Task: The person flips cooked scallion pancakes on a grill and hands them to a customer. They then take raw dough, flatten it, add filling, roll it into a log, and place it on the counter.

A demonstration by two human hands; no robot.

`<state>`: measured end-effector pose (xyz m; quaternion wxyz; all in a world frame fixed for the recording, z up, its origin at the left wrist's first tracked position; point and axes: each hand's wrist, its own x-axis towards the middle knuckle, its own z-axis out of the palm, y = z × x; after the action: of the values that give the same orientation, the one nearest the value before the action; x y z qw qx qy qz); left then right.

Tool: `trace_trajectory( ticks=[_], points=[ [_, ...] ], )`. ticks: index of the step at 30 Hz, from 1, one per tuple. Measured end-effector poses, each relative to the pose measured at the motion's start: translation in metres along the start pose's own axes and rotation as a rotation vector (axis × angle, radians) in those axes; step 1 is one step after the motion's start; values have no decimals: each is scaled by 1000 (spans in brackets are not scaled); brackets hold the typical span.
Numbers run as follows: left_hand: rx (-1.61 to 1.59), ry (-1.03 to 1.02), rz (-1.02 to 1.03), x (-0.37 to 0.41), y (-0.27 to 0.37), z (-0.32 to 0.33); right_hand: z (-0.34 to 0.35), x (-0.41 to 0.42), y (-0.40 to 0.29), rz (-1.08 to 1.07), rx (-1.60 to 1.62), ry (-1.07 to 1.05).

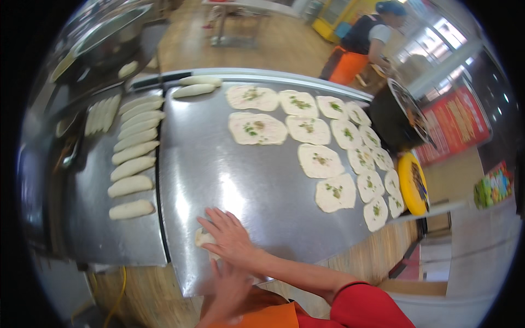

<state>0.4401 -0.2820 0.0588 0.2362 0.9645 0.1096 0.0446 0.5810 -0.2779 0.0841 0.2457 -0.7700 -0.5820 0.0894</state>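
A small piece of pale dough [202, 238] lies near the front left of the steel table [254, 180], mostly covered by my hands. My right hand [231, 238] rests palm down on it, fingers spread and pointing away from me. Just nearer to me is my left hand [233, 283], blurred, its fingers at the near end of the dough; its grip is unclear. Flattened dough pieces [257, 128] topped with chopped green herbs and brownish seasoning cover the table's right and far parts. Left of my hands, several dough rolls [131, 209] lie in a column on the adjoining steel surface.
Two dough rolls [193, 90] lie at the far edge. A large dark pot [396, 119] and a yellow dish [405, 180] of brown filling stand on the right. A dark gap [163, 205] separates the steel surfaces. A person [357, 45] in an orange apron stands beyond the table.
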Motion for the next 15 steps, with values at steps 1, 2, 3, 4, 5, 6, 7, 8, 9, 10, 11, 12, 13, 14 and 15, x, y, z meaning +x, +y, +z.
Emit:
trace_trajectory(
  ticks=[1, 2, 3, 4, 5, 6, 7, 8, 9, 10, 11, 12, 13, 14, 15],
  points=[
    [37, -43, 14, -1, 1, -2, 7, 6, 0, 17, -76, 28],
    [68, -40, 62, -3, -1, 2, 8, 6, 4, 33, -152, 51],
    [74, -17, 114, -6, -7, 1, 10, 2, 4, 4, -157, 37],
    [68, 10, 166, -8, -9, 0, 12, -9, 2, -24, -171, 15],
    [59, 38, 216, -9, -9, -1, 14, -20, -2, -53, -185, -11],
    [-6, 3, 202, -12, -8, -9, 14, -31, -8, -61, -221, 4],
    [-63, -31, 181, -19, -5, -22, 15, -40, -16, -46, -238, 15],
    [-121, -65, 158, -24, -6, -31, 18, -47, -22, -32, -256, 25],
    [-108, -53, 222, -33, -9, -30, 21, -58, -30, -14, -274, 30],
    [-97, -38, 289, -45, -17, -22, 29, -73, -36, 1, -283, 34],
    [-97, -35, 377, -52, -24, -13, 39, -95, -40, 40, -300, 37],
    [-213, -81, 465, -59, -41, -14, 47, -100, -46, 45, -302, 43],
    [-324, -131, 550, -65, -64, -16, 51, -97, -53, 39, -289, 97],
    [-454, -191, 649, -71, -83, -15, 50, -98, -60, 52, -290, 145],
    [-496, -306, 484, -85, -105, -10, 50, -98, -66, 63, -286, 196]
  ],
)
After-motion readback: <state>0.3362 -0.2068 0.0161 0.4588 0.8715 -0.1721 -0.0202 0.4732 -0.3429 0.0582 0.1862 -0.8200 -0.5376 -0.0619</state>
